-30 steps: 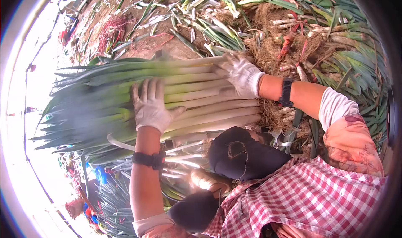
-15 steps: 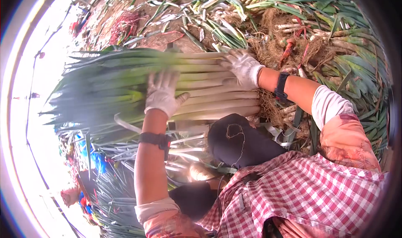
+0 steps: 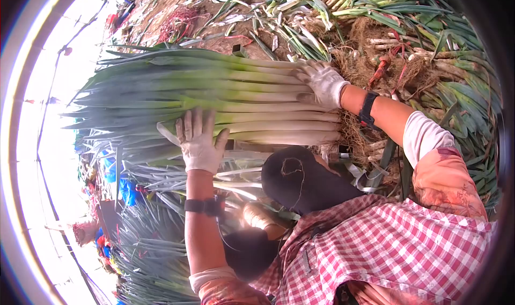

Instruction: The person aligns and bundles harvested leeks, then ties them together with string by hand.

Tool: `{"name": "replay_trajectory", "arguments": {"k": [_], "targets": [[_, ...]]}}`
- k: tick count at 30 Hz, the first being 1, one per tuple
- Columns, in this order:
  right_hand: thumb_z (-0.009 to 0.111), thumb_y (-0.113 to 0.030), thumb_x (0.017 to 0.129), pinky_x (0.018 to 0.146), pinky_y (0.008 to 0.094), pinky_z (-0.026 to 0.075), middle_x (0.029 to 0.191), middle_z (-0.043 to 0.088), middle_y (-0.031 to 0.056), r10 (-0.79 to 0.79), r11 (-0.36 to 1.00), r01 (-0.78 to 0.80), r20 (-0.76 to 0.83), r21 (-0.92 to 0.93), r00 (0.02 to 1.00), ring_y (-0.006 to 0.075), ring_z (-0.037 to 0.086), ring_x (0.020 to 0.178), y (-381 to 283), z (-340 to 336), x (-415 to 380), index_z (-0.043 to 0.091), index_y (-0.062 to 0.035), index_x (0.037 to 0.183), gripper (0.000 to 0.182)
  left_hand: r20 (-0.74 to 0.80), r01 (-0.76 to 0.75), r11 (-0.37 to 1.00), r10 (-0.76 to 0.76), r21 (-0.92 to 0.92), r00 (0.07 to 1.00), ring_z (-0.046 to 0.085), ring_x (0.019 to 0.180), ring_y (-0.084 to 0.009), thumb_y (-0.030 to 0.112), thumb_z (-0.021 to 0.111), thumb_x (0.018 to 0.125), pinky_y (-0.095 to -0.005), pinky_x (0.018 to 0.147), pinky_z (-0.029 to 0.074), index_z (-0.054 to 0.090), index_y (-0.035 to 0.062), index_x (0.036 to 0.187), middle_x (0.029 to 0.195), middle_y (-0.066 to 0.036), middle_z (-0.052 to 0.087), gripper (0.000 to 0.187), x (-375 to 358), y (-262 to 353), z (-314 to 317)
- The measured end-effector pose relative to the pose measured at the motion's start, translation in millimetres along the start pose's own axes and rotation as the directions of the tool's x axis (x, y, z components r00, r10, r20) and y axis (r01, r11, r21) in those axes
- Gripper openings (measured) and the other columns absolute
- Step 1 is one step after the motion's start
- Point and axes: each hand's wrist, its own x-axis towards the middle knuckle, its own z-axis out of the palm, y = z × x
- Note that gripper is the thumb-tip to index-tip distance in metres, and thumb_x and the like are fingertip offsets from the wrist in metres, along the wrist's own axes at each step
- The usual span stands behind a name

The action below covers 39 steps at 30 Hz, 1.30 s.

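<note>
A wide row of leeks (image 3: 268, 104) lies side by side, green leaves to the left and white stems and roots to the right. My left hand (image 3: 201, 141), in a pale glove, rests on the lower edge of the green part with its fingers spread. Over the root end of the white stems lies my right hand (image 3: 323, 84), also gloved, its fingers apart and flat on the upper stems. A loose pale leaf (image 3: 168, 134) sticks out beside my left fingers. Both wrists wear dark bands.
More leeks with tangled roots (image 3: 351, 53) are piled at the upper right. Scraps and red string (image 3: 179, 23) lie on the brown ground. Below left are another leek heap (image 3: 153, 246) and blue plastic (image 3: 127, 191). My dark-clothed knee (image 3: 306, 179) is just below the row.
My left hand has moved down a little, from the middle of the leaves toward the row's lower edge. My right hand stays on the stems. The whole view has shifted slightly.
</note>
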Motion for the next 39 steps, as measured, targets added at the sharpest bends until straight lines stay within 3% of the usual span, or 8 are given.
{"name": "replay_trajectory", "arguments": {"k": [6, 12, 19, 25, 28, 31, 32, 39], "targets": [[0.04, -0.058, 0.085, 0.107, 0.0434, 0.022, 0.141, 0.03, 0.0157, -0.006, 0.999, 0.007, -0.017, 0.045, 1.0, 0.0345, 0.027, 0.13, 1.1, -0.2, -3.2, 0.035, -0.0104, 0.135, 0.069, 0.058, -0.118, 0.993, 0.116, 0.018, 0.992, 0.029, 0.128, -0.0309, 0.045, 0.055, 0.079, -0.0511, 0.108, 0.011, 0.045, 0.0186, 0.131, 0.136, -0.011, 0.039, 0.059, -1.1, -17.5, 4.2], [0.043, -0.055, 0.084, 0.106, 0.0437, 0.023, 0.138, 0.035, 0.0163, -0.032, 0.999, 0.034, -0.076, 0.026, 0.997, 0.035, 0.03, 0.129, 2.0, -0.1, -1.9, 0.038, -0.0098, 0.133, 0.067, -0.07, -0.131, 0.99, 0.135, 0.06, 0.988, 0.032, 0.123, -0.0333, 0.054, 0.052, 0.077, -0.0524, 0.106, 0.017, 0.053, 0.0208, 0.124, 0.135, -0.009, 0.04, 0.058, 8.8, -17.2, 21.8], [0.05, -0.051, 0.081, 0.101, 0.0452, 0.029, 0.128, 0.043, 0.0172, -0.099, 0.989, 0.116, -0.178, 0.087, 0.979, 0.036, 0.038, 0.121, 4.5, 0.7, 1.3, 0.043, -0.0082, 0.128, 0.064, -0.066, -0.089, 0.995, 0.091, 0.033, 0.994, 0.034, 0.122, -0.0327, 0.052, 0.054, 0.076, -0.0527, 0.105, 0.017, 0.054, 0.0227, 0.123, 0.133, -0.009, 0.042, 0.056, 13.3, -19.9, 27.9], [0.046, -0.055, 0.082, 0.107, 0.0436, 0.022, 0.139, 0.033, 0.0184, -0.033, 0.999, 0.038, -0.125, 0.036, 0.992, 0.0365, 0.027, 0.13, -3.2, -6.3, -3.9, 0.036, -0.0085, 0.134, 0.07, -0.107, -0.095, 0.995, 0.096, 0.014, 0.99, 0.035, 0.121, -0.0288, 0.048, 0.06, 0.07, -0.0558, 0.104, 0.017, 0.057, 0.0256, 0.117, 0.129, -0.005, 0.044, 0.052, 20.3, -13.1, 21.0], [0.041, -0.064, 0.08, 0.111, 0.0459, 0.009, 0.146, 0.015, 0.0211, 0.074, 0.997, -0.067, 0.204, -0.042, 0.976, 0.0343, 0.014, 0.136, -36.7, -18.9, -18.8, 0.024, -0.0062, 0.14, 0.085, -0.055, -0.089, 0.996, 0.089, 0.011, 0.994, 0.034, 0.123, -0.032, 0.046, 0.059, 0.074, -0.0522, 0.106, 0.016, 0.053, 0.0214, 0.124, 0.132, -0.009, 0.043, 0.056, 20.5, -11.3, 16.4], [0.042, -0.067, 0.078, 0.109, 0.0518, 0.005, 0.146, 0.01, 0.0236, 0.04, 0.992, -0.004, 0.288, -0.124, 0.957, 0.0382, 0.011, 0.136, -46.8, -27.9, -27.5, 0.023, -0.0054, 0.141, 0.09, -0.034, -0.082, 0.996, 0.083, 0.032, 0.996, 0.034, 0.123, -0.0324, 0.047, 0.058, 0.074, -0.0522, 0.106, 0.017, 0.053, 0.0211, 0.123, 0.133, -0.009, 0.042, 0.056, 24.3, -4.8, 13.7], [0.043, -0.067, 0.077, 0.107, 0.0559, 0.006, 0.146, 0.01, 0.025, 0.002, 0.994, 0.012, 0.134, -0.106, 0.991, 0.0414, 0.012, 0.135, -42.3, -11.7, -29.1, 0.022, -0.0043, 0.141, 0.092, -0.021, -0.07, 0.997, 0.071, 0.039, 0.997, 0.034, 0.123, -0.0326, 0.047, 0.057, 0.075, -0.0524, 0.106, 0.017, 0.053, 0.0212, 0.124, 0.133, -0.009, 0.042, 0.056, 24.9, -2.1, 12.1], [0.041, -0.067, 0.078, 0.106, 0.0568, 0.007, 0.144, 0.008, 0.03, -0.072, 0.993, 0.087, 0.181, -0.076, 0.981, 0.0457, 0.01, 0.133, -35.6, -8.5, -21.1, 0.019, -0.0047, 0.142, 0.092, -0.016, -0.102, 0.991, 0.104, 0.083, 0.994, 0.033, 0.124, -0.0334, 0.048, 0.056, 0.077, -0.0528, 0.106, 0.017, 0.051, 0.0215, 0.126, 0.134, -0.01, 0.041, 0.056, 25.0, -6.6, 16.5]]}}
